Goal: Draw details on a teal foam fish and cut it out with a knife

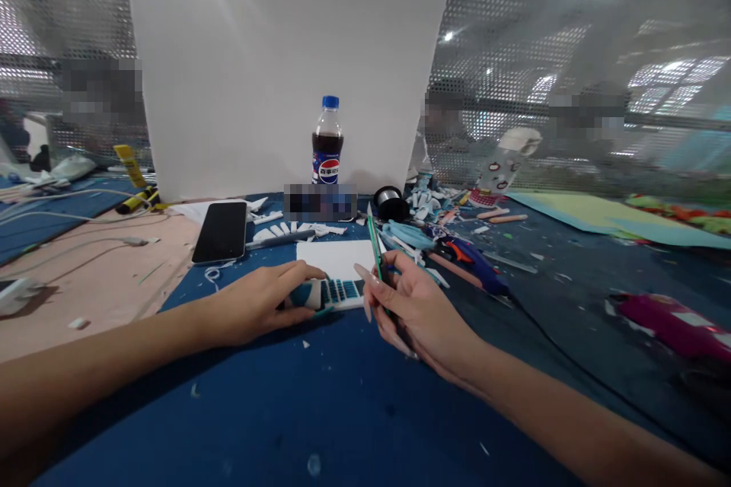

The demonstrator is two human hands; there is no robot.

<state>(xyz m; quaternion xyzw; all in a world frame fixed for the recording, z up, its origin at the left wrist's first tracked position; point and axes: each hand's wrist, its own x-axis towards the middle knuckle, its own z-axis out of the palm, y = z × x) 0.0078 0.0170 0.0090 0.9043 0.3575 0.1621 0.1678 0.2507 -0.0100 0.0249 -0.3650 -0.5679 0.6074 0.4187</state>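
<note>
My left hand [279, 297] lies low over the table, thumb and fingers bent around the left end of a flat white piece with teal strips [343, 290]. The strips form a grid of small blocks on its right part. My right hand [408, 304] is raised just right of that piece. Its closed fingers hold a slim green-and-black craft knife [377, 243] upright, the pointed tip upward and apart from the piece. The lower end of the knife is hidden in my palm. A white sheet [334, 252] lies behind the teal strips.
A dark phone [220, 232] lies to the left. A cola bottle [327, 141] stands before a white board [285, 30]. Rightward are a black spool [391, 203], blue foam scraps [428, 198], a blue glue gun [477, 262] with its cord, and a magenta tool [674, 323].
</note>
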